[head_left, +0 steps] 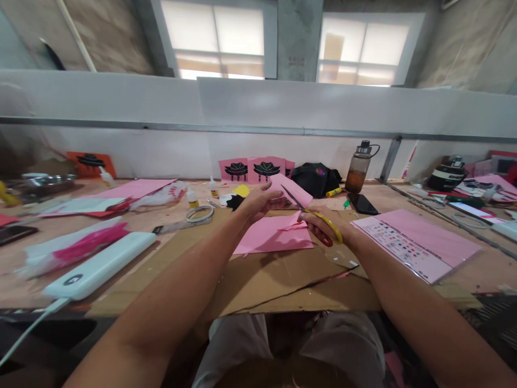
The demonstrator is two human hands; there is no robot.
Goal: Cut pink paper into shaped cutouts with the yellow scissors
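Observation:
My left hand [262, 201] grips a piece of pink paper [297, 189] and holds it up over the work mat. In my right hand [317, 225] is a pair of scissors [336, 229] with yellow and red handles; its dark blades point up and left against the raised paper. Whether the blades are apart is too small to tell. Beneath both hands a larger pink sheet [258, 240] lies on brown cardboard [283, 283], with a narrow pink strip [294, 227] near my right hand.
A power bank [107, 264] and tape roll [199, 214] lie to the left, near small glue bottles [193, 197]. On the right are a phone [362, 203], a drink bottle [358, 168] and a packed pink sheet [420, 242]. Pink cards with black designs [264, 170] lean at the back.

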